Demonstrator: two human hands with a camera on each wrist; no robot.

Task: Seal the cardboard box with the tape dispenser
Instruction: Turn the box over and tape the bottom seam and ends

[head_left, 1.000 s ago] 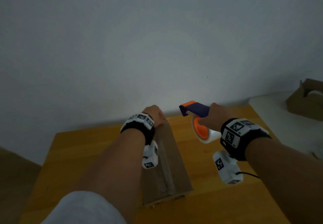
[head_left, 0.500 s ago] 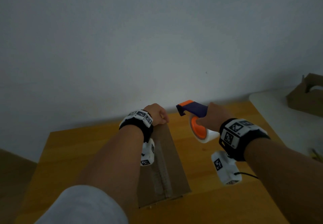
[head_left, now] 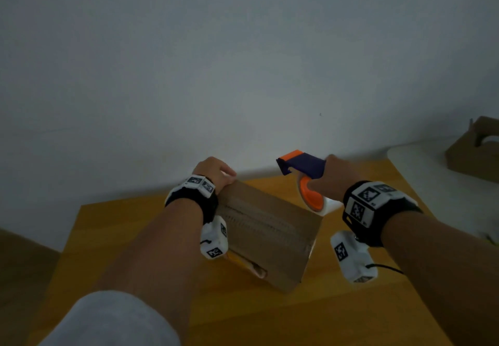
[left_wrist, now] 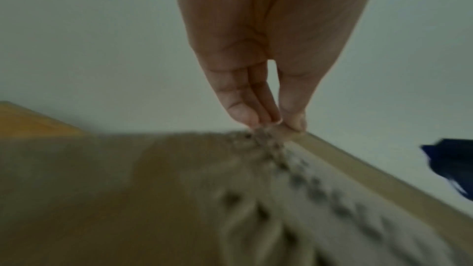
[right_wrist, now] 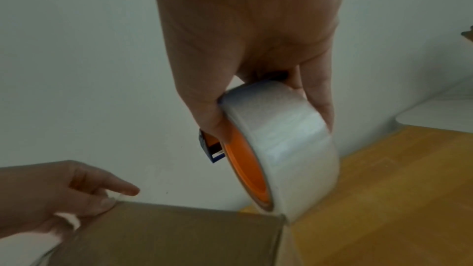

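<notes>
The brown cardboard box [head_left: 272, 235] lies slantwise on the wooden table [head_left: 129, 237], with a strip of old tape along its top seam. My left hand [head_left: 220, 171] pinches the box's far edge between thumb and fingers [left_wrist: 240, 112]. My right hand [head_left: 333, 180] grips the tape dispenser [head_left: 303, 166], blue with an orange tip, just above the box's right corner. Its clear tape roll [right_wrist: 289, 145] on an orange core hangs over that corner of the box [right_wrist: 166, 236]. The left hand [right_wrist: 64, 195] also shows at the far corner in the right wrist view.
A white wall rises right behind the table. To the right stands a white surface [head_left: 432, 172] with another cardboard box [head_left: 475, 153] on it. A dark cable [head_left: 388, 267] trails from my right wrist camera.
The box has been turned: its near end has swung to the right, so it now lies slantwise. The dispenser has stayed raised and now hangs over the box's right corner.
</notes>
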